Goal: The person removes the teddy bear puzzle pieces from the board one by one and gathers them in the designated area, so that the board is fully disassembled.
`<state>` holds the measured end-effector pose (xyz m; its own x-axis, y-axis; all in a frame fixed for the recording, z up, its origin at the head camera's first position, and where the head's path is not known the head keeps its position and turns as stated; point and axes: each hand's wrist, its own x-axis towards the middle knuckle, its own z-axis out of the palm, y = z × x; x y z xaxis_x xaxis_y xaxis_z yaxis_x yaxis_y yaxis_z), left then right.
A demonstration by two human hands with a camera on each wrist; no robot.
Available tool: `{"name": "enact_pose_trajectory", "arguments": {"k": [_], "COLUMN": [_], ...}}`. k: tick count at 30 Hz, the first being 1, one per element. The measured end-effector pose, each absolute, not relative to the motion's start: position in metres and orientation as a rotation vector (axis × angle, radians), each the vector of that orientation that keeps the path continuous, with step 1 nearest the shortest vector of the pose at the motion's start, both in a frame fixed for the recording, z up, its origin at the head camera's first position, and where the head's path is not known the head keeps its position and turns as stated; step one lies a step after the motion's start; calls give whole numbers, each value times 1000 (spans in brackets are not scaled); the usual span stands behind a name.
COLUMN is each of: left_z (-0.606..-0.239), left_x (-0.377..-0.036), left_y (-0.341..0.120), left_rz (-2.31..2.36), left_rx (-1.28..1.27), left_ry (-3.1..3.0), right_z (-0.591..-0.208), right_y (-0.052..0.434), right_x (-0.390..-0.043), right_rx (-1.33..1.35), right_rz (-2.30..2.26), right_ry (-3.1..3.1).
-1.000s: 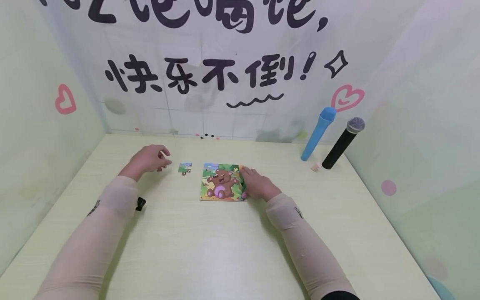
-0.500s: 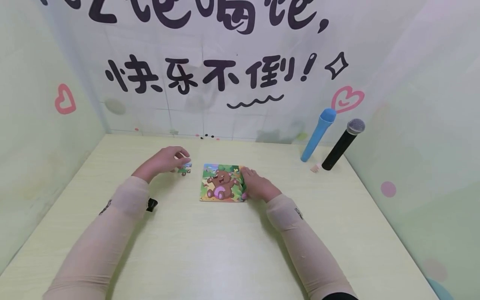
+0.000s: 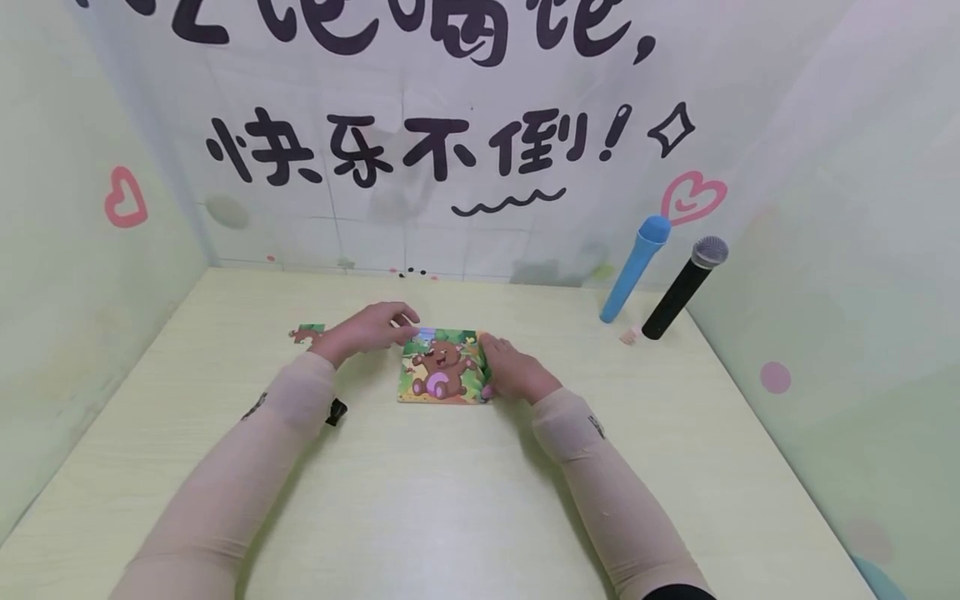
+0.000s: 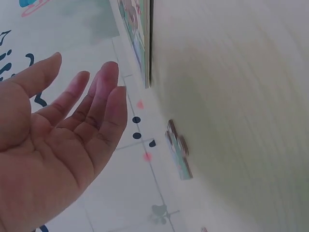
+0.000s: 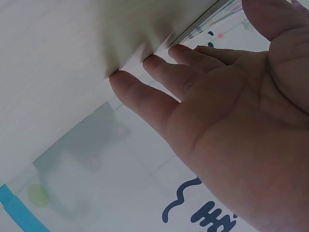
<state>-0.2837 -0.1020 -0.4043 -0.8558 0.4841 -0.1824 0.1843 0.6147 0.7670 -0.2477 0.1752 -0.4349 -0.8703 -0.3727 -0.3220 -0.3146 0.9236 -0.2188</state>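
Note:
A square jigsaw puzzle [image 3: 438, 371] with a brown bear picture lies flat on the table. My left hand [image 3: 372, 327] is over its upper left corner, palm bare and fingers loosely spread in the left wrist view. Below that hand, a loose puzzle piece [image 4: 179, 151] lies on the table; the head view hides it behind the hand. Another green and brown puzzle piece [image 3: 307, 334] shows left of the left wrist. My right hand [image 3: 517, 371] rests along the puzzle's right edge, its extended fingertips on the table in the right wrist view.
Two microphones stand at the back right, a blue microphone [image 3: 633, 271] and a black microphone [image 3: 684, 287]. Beside them sits a small pinkish object [image 3: 628, 336]. A printed wall [image 3: 450, 242] rises behind the table, with walls on both sides.
My left hand has moved right, past the loose pieces, to the puzzle's upper left corner. The left puzzle piece has come into sight and the nearer one is covered. My right hand stays put.

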Motion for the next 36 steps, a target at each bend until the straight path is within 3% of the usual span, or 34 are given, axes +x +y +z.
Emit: {"name": "enact_pose_trajectory", "arguments": {"k": [36], "left_z": [-414], "left_x": [-289], "left_y": [-33], "left_rz": [1009], "left_rx": [552], "left_ry": [2437], "right_z": [-430], "right_y": [177], "right_x": [-246], "right_rx": [-510], "right_rz": [-261], "right_ry": [2724]}}
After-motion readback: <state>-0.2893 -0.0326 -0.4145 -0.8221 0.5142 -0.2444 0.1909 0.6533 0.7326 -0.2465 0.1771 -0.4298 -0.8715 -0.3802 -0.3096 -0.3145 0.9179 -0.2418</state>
